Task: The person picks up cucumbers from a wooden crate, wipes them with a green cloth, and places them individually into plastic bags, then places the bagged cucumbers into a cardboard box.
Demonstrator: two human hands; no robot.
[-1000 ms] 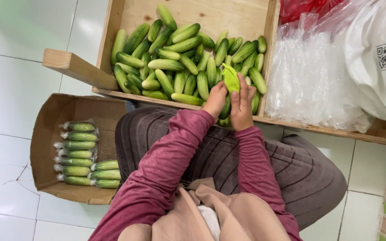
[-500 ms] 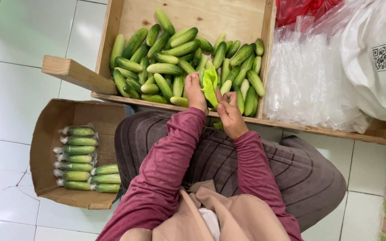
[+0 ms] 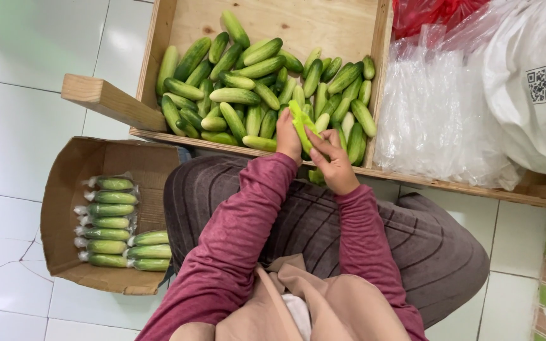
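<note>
Both hands meet at the near rim of the wooden crate [image 3: 159,44], just right of frame centre. Left hand [image 3: 287,137] is closed round the lower end of a bright green peeler-like strip [image 3: 301,125], smooth and glossy, long and narrow, lighter than the cucumbers; can't tell if it's plastic wrap or a tool. Right hand [image 3: 333,165] is half-curled, fingers [image 3: 321,139] pressed to the strip's right side, thumb side hidden, so the grip is partly unclear. The strip points toward 11 o'clock from the hands, lying over the loose cucumbers [image 3: 235,96].

The cucumbers are short, stubby, dark-to-pale green with dull skins, piled unevenly in the near half of the crate. The crate is raw pale plywood with knots; a bare wood bar [image 3: 112,101] juts out toward 9 o'clock.

At 8 o'clock sits an open brown cardboard box [image 3: 64,189], matte with soft edges, holding wrapped cucumbers [image 3: 112,224] in shiny clear film, stacked in rows. At 2 o'clock there's a crinkly stack of clear plastic bags [image 3: 434,113], a white sack [image 3: 532,95] beside it. Floor is glossy white tile [image 3: 14,126]. Maroon sleeves, ribbed dark skirt.
</note>
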